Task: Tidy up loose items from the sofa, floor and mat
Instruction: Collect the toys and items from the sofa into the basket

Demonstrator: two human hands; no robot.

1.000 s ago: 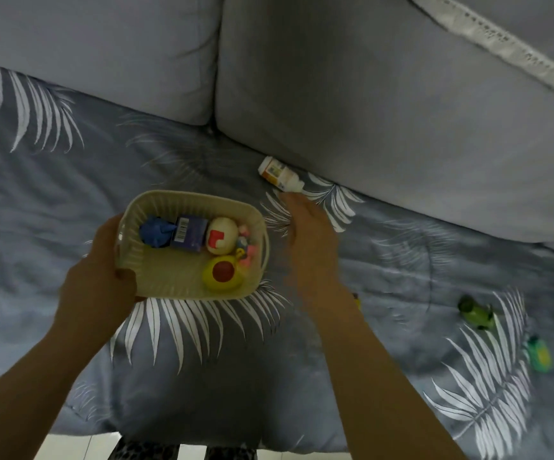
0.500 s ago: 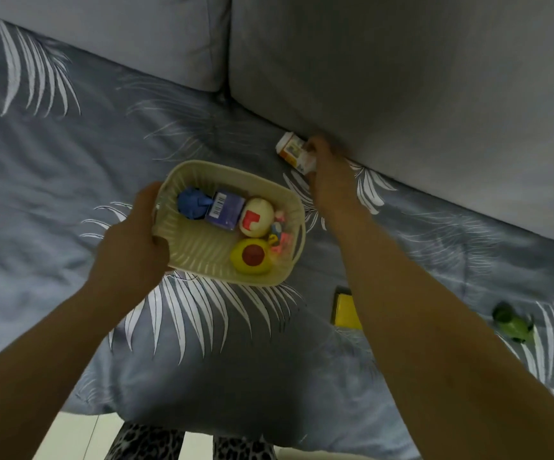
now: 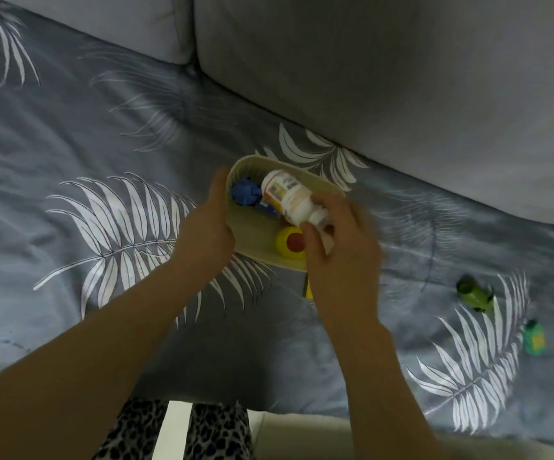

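Observation:
A cream plastic basket (image 3: 252, 234) hangs over the sofa seat, gripped at its left rim by my left hand (image 3: 207, 227). Inside it lie a blue toy (image 3: 244, 192) and a yellow toy with a red spot (image 3: 290, 242); other contents are hidden. My right hand (image 3: 342, 250) holds a white bottle with an orange label (image 3: 289, 195) by its cap end, tilted over the basket. Two green toys (image 3: 475, 293) (image 3: 534, 338) lie on the cover at the right. A yellow item (image 3: 308, 288) peeks out under my right wrist.
The sofa seat wears a grey cover with white leaf prints (image 3: 109, 227). Grey back cushions (image 3: 401, 78) rise behind the basket. Pale floor (image 3: 302, 433) and leopard-print legs (image 3: 216, 433) show below the seat's front edge.
My right hand reached the bottle by the back cushion, took hold of it and carried it over the basket. The basket has shifted right in view.

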